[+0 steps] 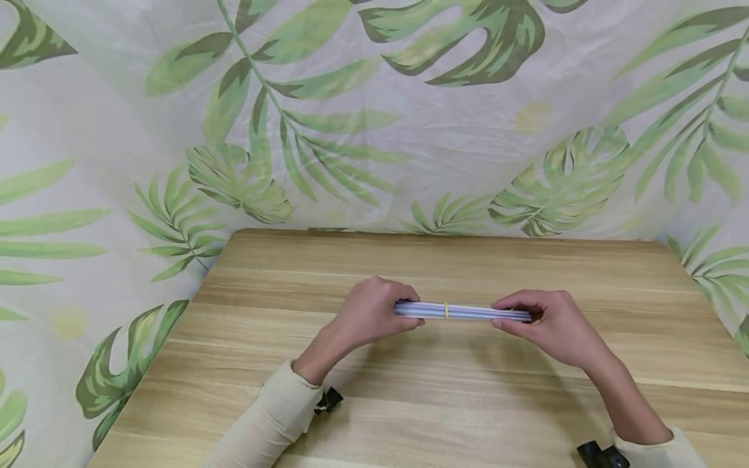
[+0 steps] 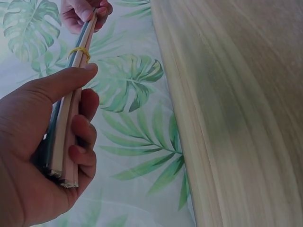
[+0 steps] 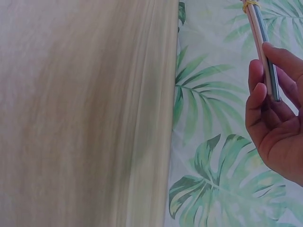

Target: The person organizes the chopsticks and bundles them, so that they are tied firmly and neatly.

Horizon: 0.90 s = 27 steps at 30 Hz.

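Observation:
A bundle of long, thin pastel sticks (image 1: 474, 313) in white, blue and purple is held level above the table, with a yellow rubber band (image 1: 446, 310) round its middle. My left hand (image 1: 374, 315) grips the left end; in the left wrist view its thumb (image 2: 71, 80) lies along the bundle and the fingers curl beneath. At the other end, my right hand (image 1: 552, 325) pinches the sticks between thumb and fingers. The right wrist view shows the tip of the bundle (image 3: 272, 82) between those fingers. What exactly the sticks are cannot be made out.
Below the hands lies a wood-grain table (image 1: 439, 403). A white cloth with green leaf prints (image 1: 445, 149) hangs behind the table and along its sides. Black devices (image 1: 329, 401) are strapped at both wrists.

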Motion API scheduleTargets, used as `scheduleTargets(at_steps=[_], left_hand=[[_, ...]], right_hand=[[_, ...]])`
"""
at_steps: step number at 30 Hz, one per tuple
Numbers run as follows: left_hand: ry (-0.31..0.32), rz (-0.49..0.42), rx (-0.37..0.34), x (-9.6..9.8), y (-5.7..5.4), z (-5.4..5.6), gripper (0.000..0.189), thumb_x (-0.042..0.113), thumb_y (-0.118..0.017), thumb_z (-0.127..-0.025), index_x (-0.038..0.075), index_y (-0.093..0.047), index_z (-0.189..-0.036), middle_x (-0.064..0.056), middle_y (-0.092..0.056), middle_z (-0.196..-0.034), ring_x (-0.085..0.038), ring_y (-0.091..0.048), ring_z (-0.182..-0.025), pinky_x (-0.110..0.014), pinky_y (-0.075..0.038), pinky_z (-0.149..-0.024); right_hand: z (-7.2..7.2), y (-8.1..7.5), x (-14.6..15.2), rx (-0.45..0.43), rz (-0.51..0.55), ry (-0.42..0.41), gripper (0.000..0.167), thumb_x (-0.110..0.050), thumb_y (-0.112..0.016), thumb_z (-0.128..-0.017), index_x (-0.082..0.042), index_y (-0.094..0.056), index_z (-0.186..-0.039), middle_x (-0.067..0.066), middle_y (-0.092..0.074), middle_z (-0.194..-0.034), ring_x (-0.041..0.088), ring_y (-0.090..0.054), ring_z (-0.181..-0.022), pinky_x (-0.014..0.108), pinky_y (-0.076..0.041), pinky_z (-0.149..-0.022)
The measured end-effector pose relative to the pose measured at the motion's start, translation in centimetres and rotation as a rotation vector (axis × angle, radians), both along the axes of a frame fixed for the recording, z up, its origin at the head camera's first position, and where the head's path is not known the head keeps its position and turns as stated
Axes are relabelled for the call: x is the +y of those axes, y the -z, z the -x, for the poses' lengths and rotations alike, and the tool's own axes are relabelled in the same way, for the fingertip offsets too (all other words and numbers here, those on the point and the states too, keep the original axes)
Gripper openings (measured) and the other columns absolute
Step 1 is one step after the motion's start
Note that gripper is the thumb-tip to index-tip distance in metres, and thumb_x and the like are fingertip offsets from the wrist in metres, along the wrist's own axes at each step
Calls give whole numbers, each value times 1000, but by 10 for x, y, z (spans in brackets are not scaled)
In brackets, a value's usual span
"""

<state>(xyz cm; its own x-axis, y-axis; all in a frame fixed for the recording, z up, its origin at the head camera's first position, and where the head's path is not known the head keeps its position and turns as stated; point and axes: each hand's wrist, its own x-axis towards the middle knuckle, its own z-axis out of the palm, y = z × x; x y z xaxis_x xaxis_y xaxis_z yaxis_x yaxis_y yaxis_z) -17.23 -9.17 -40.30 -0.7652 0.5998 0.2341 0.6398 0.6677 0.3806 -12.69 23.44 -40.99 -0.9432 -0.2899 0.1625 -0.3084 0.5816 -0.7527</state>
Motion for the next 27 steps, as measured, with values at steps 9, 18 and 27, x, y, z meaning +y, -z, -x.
scheduleTargets(at_steps=[9, 18, 27], left_hand=[[47, 3, -110, -9, 2, 9, 15, 16, -86, -88, 16, -81, -102, 6, -78, -93, -6, -61, -74, -25, -52, -71], [100, 42, -207, -17, 6, 19, 24, 9, -88, -86, 13, -80, -108, 0, -75, -101, -11, -61, -85, -27, -52, -78], [116, 9, -275, -19, 14, 25, 20, 11, -88, -87, 15, -82, -106, 1, -78, -104, -10, -68, -92, -25, -55, -84]], right_hand=[[3, 2, 5, -30, -37, 2, 18, -23, -85, -93, -18, -83, -110, 1, -82, -104, 2, -66, -79, 24, -54, -66], [9, 11, 8, -66, -41, -33, 17, -21, -84, -94, -19, -84, -111, 2, -82, -106, 4, -61, -76, 25, -51, -63], [12, 18, 13, -130, -31, -77, 15, -22, -81, -96, -17, -83, -110, 1, -82, -107, 1, -70, -90, 23, -58, -75]])
